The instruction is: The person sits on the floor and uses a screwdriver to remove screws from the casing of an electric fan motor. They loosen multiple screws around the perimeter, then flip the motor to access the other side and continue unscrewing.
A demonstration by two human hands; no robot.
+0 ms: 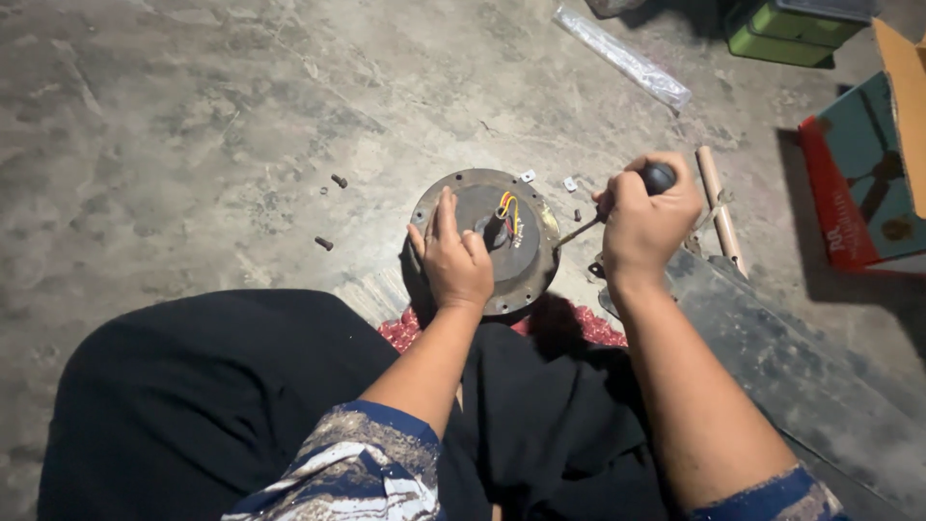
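A round, rusty grey motor housing [526, 270] stands on the concrete floor between my knees, with a short shaft and red, yellow and orange wires [508, 214] at its centre. My left hand [453, 259] lies flat on its top face, fingers spread. My right hand [648, 214] grips the dark handle of a screwdriver [660, 178]; the thin shaft [577, 232] slants down toward the housing's right rim.
Loose bolts [324, 243] lie on the floor to the left, small white pieces [569, 183] behind the housing. A dark fan blade [791, 367] lies at right, a wooden stick [719, 203] beside it, a red and teal cardboard box [868, 183] and green crates [786, 29] farther right.
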